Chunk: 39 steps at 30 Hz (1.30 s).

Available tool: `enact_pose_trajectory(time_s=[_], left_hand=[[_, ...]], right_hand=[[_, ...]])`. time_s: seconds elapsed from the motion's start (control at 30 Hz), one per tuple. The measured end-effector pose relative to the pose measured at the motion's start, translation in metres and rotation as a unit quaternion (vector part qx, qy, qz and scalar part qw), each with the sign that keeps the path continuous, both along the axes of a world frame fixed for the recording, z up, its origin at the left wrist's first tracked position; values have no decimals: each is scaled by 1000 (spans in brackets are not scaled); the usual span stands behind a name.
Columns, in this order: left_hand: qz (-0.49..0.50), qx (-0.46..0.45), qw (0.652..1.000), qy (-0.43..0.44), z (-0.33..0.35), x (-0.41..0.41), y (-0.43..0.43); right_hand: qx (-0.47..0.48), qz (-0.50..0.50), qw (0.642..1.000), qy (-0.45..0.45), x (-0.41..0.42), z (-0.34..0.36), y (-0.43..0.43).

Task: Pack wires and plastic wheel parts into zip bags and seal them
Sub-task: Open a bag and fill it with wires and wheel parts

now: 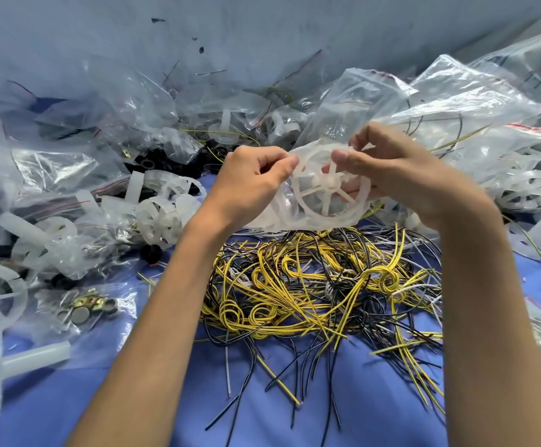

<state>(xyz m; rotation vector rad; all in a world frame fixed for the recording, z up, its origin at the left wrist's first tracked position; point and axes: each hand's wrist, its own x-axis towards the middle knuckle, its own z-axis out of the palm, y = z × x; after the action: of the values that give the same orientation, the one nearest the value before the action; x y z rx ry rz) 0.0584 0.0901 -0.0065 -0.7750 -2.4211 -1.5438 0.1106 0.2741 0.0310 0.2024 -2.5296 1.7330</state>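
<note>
Both my hands hold a clear zip bag [282, 211] above the wire pile. Inside it sits a white spoked plastic wheel [328, 185]. My left hand [253, 179] pinches the bag's top edge at the left with thumb and fingers. The right hand [391, 169] pinches the same edge farther right, its thumb over the wheel's rim. Whether the zip is sealed I cannot tell. Below the bag lies a tangled heap of yellow, black and white wires [324, 291] on the blue cloth [359, 408].
Filled and crumpled clear bags [79, 162] with white wheels pile up on the left and behind. More bags [469, 101] and loose white wheels [520, 188] crowd the right. A bag of small metal parts [85, 308] lies at lower left. A grey-blue wall rises behind.
</note>
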Motion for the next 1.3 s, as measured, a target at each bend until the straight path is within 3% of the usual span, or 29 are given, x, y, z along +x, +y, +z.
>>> enact_pose_trajectory(time_s=[0.2, 0.3, 0.43, 0.53, 0.63, 0.83, 1.0, 1.1, 1.2, 1.3], left_hand=[[-8, 0, 1000, -3, 6, 7, 4], [-13, 13, 1000, 16, 9, 9, 5], [-11, 37, 999, 32, 12, 11, 6], [-8, 65, 997, 37, 14, 11, 7], [-19, 79, 996, 47, 15, 11, 7], [-13, 88, 995, 46, 17, 9, 6], [17, 67, 996, 56, 15, 4, 3], [62, 73, 994, 59, 12, -2, 0], [77, 15, 997, 15, 8, -4, 1], [11, -154, 986, -70, 3, 0, 0]], right_hand=[[224, -137, 963, 63, -8, -6, -7], [252, -152, 951, 96, -11, -6, -18], [292, -103, 949, 52, -13, -8, -29], [270, -40, 962, 10, -15, -10, -33], [208, -61, 974, 60, -20, -12, -35], [273, 36, 956, 96, -16, -10, -33], [194, -77, 965, 160, -9, 1, -27], [248, -75, 954, 153, -5, 4, -16], [338, -6, 936, 96, -5, -2, -13], [357, 33, 933, 37, -11, -13, -17]])
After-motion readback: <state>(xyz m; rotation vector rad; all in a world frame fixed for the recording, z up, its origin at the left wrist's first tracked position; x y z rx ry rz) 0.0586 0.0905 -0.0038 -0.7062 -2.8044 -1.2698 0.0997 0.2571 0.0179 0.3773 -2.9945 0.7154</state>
